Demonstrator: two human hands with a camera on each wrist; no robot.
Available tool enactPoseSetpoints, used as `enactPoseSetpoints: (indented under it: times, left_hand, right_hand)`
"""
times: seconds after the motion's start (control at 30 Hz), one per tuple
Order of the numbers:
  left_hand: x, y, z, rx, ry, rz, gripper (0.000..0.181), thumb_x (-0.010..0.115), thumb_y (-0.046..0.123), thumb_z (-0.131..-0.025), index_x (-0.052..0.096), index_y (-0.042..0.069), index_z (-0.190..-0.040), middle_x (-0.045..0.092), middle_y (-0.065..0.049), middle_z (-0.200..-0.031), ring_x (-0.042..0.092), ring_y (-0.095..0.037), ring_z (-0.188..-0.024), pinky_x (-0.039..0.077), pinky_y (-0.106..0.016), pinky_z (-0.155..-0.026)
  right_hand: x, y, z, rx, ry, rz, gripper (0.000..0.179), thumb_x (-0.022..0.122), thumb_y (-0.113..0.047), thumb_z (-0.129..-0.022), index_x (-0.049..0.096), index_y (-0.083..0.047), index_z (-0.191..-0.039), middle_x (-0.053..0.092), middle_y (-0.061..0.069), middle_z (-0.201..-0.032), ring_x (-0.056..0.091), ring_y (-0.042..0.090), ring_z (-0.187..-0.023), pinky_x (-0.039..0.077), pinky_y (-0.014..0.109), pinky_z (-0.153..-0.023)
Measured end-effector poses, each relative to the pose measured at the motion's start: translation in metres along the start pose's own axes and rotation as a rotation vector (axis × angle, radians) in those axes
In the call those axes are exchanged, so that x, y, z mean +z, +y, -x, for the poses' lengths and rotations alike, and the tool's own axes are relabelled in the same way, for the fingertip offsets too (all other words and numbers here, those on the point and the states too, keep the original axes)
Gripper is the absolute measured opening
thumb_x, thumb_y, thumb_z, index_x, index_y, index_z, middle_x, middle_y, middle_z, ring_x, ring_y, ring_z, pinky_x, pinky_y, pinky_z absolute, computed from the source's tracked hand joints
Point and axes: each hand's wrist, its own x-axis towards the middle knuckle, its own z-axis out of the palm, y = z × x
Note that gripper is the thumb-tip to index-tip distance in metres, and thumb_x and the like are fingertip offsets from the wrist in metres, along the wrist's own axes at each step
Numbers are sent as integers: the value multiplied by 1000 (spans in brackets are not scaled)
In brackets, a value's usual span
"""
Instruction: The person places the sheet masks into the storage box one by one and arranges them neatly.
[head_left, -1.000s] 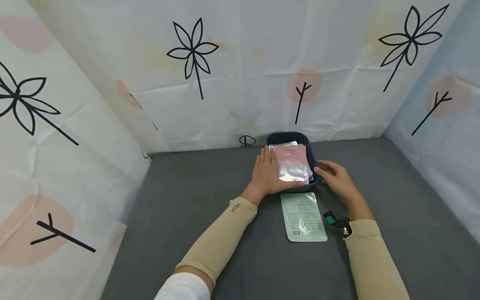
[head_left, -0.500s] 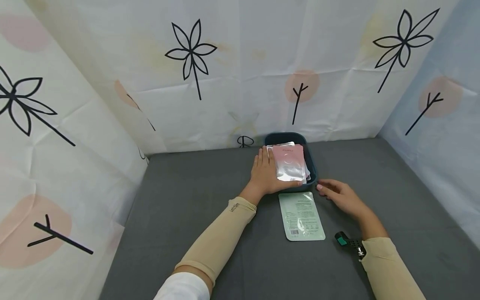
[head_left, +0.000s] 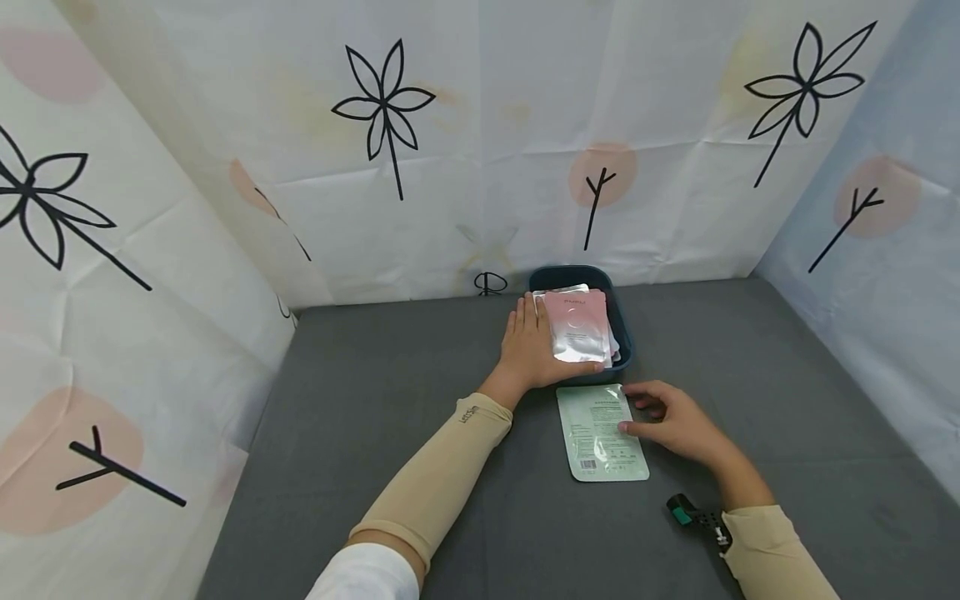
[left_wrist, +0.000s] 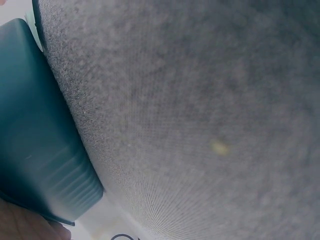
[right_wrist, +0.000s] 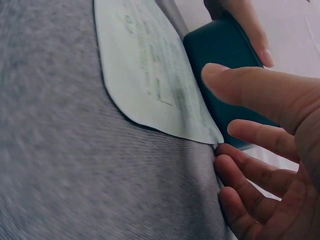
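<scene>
A pale green sheet mask packet [head_left: 598,442] lies flat on the grey cloth, print side up. My right hand [head_left: 678,427] is at its right edge, thumb over the packet and fingers beside the edge. In the right wrist view the thumb stands apart from the fingers, whose tips are at the packet's corner [right_wrist: 202,135]. A dark teal basket [head_left: 619,325] stands just beyond, holding several packets with a pink and silver one [head_left: 579,329] on top. My left hand [head_left: 528,354] rests at the basket's near left side, fingers extended along it and thumb across the near end.
The grey cloth-covered table [head_left: 405,375] runs back to a white printed fabric wall [head_left: 480,167] close behind the basket. More fabric walls stand left and right. A black strap with a green patch [head_left: 681,515] sticks out from the right wrist.
My right hand has come down from the basket's right side toward me, then left to the green packet's edge. The left hand and the basket have stayed in place.
</scene>
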Motion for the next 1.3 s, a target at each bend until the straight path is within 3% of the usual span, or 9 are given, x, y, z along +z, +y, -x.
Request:
enactPoseSetpoints:
  times: [0.33, 0.9, 1.3]
  left_hand:
    - [0, 0, -1, -3, -16, 9, 147, 61, 98, -71, 11, 1, -170, 7, -21, -178, 7, -32, -167, 14, -48, -135]
    - [0, 1, 0, -8, -17, 7, 147, 61, 98, -71, 10, 1, -170, 6, -21, -179, 6, -32, -168, 14, -47, -135]
    - [0, 1, 0, -13, -21, 9, 147, 61, 98, -71, 9, 2, -170, 6, -21, -179, 6, -31, -168, 14, -47, -135]
  right_hand:
    - [7, -2, -1, 16, 14, 61, 61, 95, -23, -79, 71, -6, -132, 66, 17, -130, 63, 29, -108, 50, 36, -85]
    - [10, -8, -2, 17, 12, 46, 62, 95, -22, -79, 71, -6, -134, 62, 21, -134, 60, 32, -110, 44, 30, -80]
    - [10, -9, -4, 16, -17, 20, 58, 94, -13, -79, 71, -5, -132, 66, 19, -131, 58, 30, -109, 44, 38, -83]
